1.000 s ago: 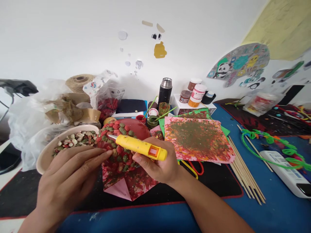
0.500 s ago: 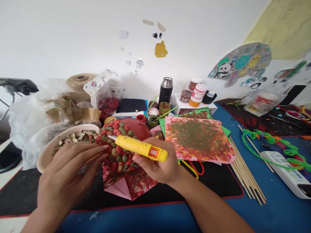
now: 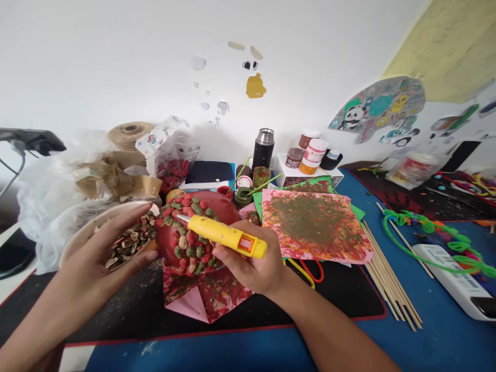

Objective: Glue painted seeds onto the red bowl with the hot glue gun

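Note:
My right hand point(image 3: 251, 263) grips a yellow glue gun point(image 3: 225, 235), its metal tip touching a red round ball point(image 3: 194, 232) partly covered with red and green painted shells. My left hand point(image 3: 101, 258) reaches over the cream bowl point(image 3: 77, 240) of painted shells point(image 3: 132, 238), fingers spread apart above them; nothing shows in them. The ball rests on a paint-stained pink paper point(image 3: 209, 299) on a black mat point(image 3: 341, 289).
A speckled painted sheet point(image 3: 313, 222), wooden sticks point(image 3: 391, 279), scissors point(image 3: 310, 268), green pipe cleaners point(image 3: 434, 232) and a white device point(image 3: 457, 279) lie to the right. Behind stand a thermos point(image 3: 263, 150), paint jars point(image 3: 310, 152), twine point(image 3: 129, 132) and plastic bags point(image 3: 50, 186).
My left hand left the ball and moved left over the bowl of shells, fingers spreading. The glue gun stayed nearly still at the ball.

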Tool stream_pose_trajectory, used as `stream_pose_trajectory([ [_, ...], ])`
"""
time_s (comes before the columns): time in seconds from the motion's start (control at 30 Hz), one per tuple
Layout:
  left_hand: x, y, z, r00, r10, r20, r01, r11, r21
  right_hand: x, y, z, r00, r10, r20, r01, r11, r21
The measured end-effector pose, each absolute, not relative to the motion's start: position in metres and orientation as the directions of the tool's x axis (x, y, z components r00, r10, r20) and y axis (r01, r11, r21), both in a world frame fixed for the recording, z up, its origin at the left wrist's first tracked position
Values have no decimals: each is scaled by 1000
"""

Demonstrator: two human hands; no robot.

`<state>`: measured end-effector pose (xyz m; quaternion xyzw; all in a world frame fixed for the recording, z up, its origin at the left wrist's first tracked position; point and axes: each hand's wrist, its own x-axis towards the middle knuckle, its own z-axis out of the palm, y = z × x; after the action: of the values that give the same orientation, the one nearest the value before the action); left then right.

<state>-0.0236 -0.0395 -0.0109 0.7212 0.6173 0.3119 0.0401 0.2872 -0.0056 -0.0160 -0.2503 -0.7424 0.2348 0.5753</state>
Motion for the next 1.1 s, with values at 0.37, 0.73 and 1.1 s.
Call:
stream_pose_trajectory([
  [0.37, -23, -19, -6, 44, 938, 345, 833, -225, 505, 288, -4, -17, -182, 681, 709, 100, 730, -676],
  [0.73, -17, -12, -5, -79, 959, 271, 797, -102, 595, 290, -2, -18, -97, 705, 703, 159, 708, -688],
  [1.1, -28, 5, -7, -106, 978, 177, 832, -10, 555, 292, 8, -30, 26, 887, 461, 69, 459, -886],
])
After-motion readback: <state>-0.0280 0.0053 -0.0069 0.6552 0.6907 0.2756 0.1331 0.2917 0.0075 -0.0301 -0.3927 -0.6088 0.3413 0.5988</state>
